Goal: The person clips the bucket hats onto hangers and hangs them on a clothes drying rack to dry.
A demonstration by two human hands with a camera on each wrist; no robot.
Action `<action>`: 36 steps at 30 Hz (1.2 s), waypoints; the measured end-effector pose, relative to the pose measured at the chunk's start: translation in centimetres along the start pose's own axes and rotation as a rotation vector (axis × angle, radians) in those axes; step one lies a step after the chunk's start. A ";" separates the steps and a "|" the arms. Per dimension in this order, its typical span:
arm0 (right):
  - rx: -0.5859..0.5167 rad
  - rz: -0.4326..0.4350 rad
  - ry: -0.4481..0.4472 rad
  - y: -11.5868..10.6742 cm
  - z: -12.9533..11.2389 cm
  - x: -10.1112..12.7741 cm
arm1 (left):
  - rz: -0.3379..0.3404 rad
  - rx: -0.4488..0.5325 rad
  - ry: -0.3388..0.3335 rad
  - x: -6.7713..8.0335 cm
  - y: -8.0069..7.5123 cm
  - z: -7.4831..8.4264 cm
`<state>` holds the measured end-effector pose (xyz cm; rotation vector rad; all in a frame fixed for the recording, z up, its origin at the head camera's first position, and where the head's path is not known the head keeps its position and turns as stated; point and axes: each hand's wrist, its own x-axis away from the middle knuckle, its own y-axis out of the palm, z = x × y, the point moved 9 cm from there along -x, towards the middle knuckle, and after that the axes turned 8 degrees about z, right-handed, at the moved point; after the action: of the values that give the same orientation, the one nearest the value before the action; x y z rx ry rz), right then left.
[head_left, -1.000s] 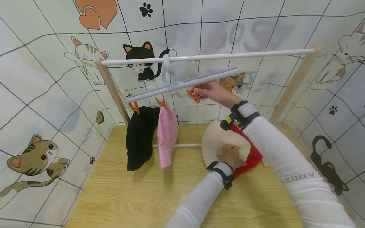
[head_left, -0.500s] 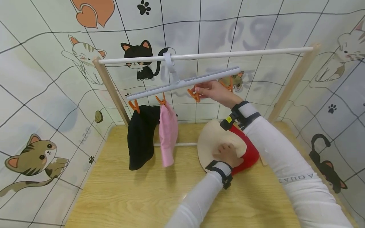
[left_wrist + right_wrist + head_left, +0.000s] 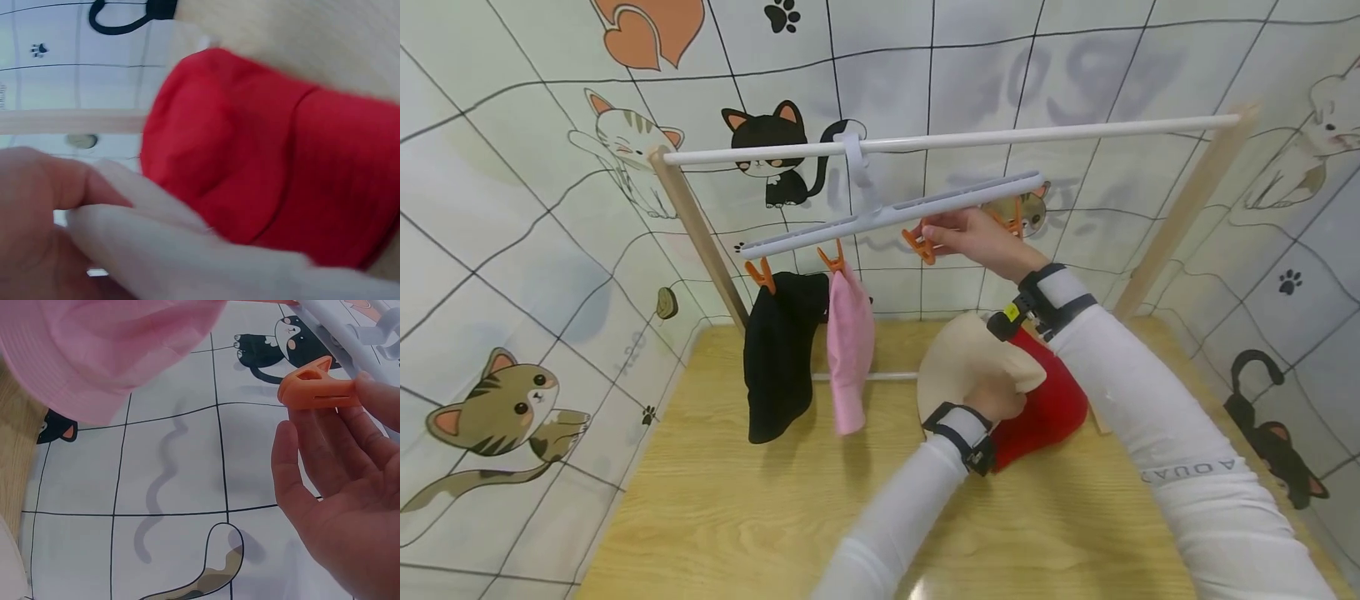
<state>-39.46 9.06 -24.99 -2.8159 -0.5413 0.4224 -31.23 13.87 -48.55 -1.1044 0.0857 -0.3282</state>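
Note:
A white clip hanger [image 3: 895,215] hangs tilted from the white rail [image 3: 1000,137]. My right hand [image 3: 934,240] is raised under it and pinches an orange clip [image 3: 920,243], which shows close up in the right wrist view [image 3: 319,390]. A black hat [image 3: 778,358] and a pink hat [image 3: 850,350] hang from clips further left. On the table, my left hand [image 3: 996,404] grips the edge of a cream hat [image 3: 955,367] lying over a red hat [image 3: 1045,400]. The left wrist view shows the cream fabric [image 3: 187,262] pinched against the red hat [image 3: 250,156].
The rail rests on two slanted wooden posts [image 3: 700,242] at the back of the wooden table [image 3: 737,500]. Another orange clip [image 3: 1011,218] hangs near the hanger's right end. Cat-print sheets [image 3: 512,250] wall in the left, back and right sides.
My left hand went from lying on the cream hat to gripping its edge, bunching it and lifting it a little. My right hand stays at the orange clip.

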 end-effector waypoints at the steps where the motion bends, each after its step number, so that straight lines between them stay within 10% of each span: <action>1: -0.005 -0.001 0.000 -0.1 0.0 0.0 | 0.006 0.016 0.002 0.2 -0.8 0.0; 6: -0.034 -0.006 -0.001 -0.2 0.1 0.0 | 0.011 0.020 -0.051 0.9 -3.4 -1.1; 12: -0.032 -0.005 0.004 -0.2 0.2 0.1 | -0.038 -0.205 -0.041 1.7 -6.4 -2.0; 18: -0.016 0.004 0.009 -0.3 0.2 0.1 | -0.010 -0.330 0.079 1.6 -9.7 -2.8; 22: -0.023 0.001 0.005 -0.2 0.1 0.1 | 0.231 -0.319 0.251 -4.4 -6.8 -7.5; 25: -0.029 0.000 0.003 -0.2 0.1 0.1 | 0.323 -0.249 0.281 -3.3 -9.5 -8.0; 29: -0.028 0.000 0.013 -0.1 0.2 0.1 | 0.258 -0.166 0.215 3.2 -17.2 -4.9; 36: -0.064 -0.027 0.020 0.2 0.2 0.2 | 0.235 -0.050 0.161 3.2 -19.0 -7.0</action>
<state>-39.30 8.96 -25.33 -2.8673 -0.5979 0.3775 -33.95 -0.90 -34.54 -1.1030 0.3659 -0.2041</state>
